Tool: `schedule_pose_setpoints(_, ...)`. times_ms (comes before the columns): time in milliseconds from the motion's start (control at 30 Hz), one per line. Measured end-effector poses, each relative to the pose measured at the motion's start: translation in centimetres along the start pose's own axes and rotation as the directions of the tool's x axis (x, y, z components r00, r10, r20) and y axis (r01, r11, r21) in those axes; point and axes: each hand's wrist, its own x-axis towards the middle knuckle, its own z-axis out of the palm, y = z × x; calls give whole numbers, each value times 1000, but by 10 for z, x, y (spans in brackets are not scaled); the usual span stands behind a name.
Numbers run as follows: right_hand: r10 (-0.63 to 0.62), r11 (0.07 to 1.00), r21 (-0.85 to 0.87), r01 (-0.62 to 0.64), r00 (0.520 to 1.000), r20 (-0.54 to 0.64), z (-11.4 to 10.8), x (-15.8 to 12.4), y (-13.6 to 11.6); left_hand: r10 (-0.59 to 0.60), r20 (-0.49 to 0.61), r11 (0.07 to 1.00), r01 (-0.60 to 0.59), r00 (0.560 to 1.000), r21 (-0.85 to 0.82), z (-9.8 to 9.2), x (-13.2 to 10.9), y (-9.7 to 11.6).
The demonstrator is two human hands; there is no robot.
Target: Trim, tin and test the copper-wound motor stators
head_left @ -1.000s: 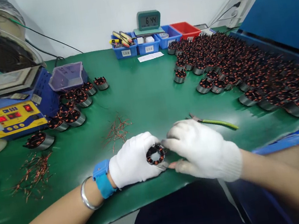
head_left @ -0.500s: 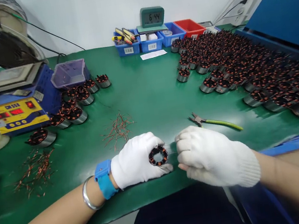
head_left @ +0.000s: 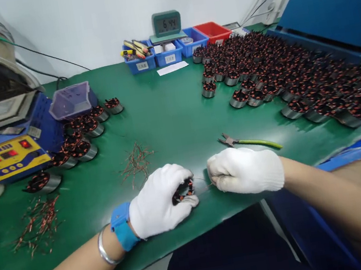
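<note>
The fingers of my left hand [head_left: 159,204] curl tight around a wound stator [head_left: 183,190], just nearer me than the green-handled cutters [head_left: 250,142] on the counter [head_left: 171,118]; my right hand [head_left: 246,170] pinches its thin wire [head_left: 203,182].

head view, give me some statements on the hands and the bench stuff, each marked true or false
1. The left hand holds a copper-wound coil. True.
2. The right hand grips the cutters. False: the cutters lie on the green mat beyond it; the hand is closed and seems to pinch a wire from the coil.
3. The clock reads 6:44. True.
4. The red bin stands left of the blue bins. False: it is at the right end of the row.
</note>
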Motion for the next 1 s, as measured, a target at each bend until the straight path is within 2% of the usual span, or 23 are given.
schedule_pose_setpoints(133,32,972,-234,-35,999,-16,2,1,-8,7,-52,1000,-6,999,11,9,1,-2)
schedule_pose_setpoints(300,72,935,-345,-83,996,-46,3,1,-10,-20,-81,1000,22,997,18,16,4,-4)
schedule_pose_setpoints(367,106,904,-405,-139,989,-102,2,-1,-11,-63,-80,998,65,995,19,17,5,0)
schedule_pose_setpoints(467,126,874,-425,-235,955,-269,2,-7,-15,-124,-109,991,128,986,35,19,7,6)
schedule_pose_setpoints(533,87,900,-379,-215,941,-328,4,-9,-19,-127,-121,990,133,984,39,20,8,8)
schedule_pose_setpoints(600,70,916,-364,-168,961,-269,8,-6,-25,-115,-123,992,121,986,41,20,8,8)
schedule_pose_setpoints(667,100,901,-408,-147,986,-135,12,-1,-28,-104,-117,993,109,988,43,20,7,7)
schedule_pose_setpoints(767,103,886,-455,-85,995,15,13,6,-25,-94,-86,995,97,992,33,18,6,5)
schedule_pose_setpoints(867,58,892,-450,-37,998,32,8,2,-22,-95,-41,995,97,995,30,15,5,6)
schedule_pose_setpoints(1000,104,846,-528,-75,994,25,-1,-11,-30,-118,0,992,118,993,36,11,4,9)
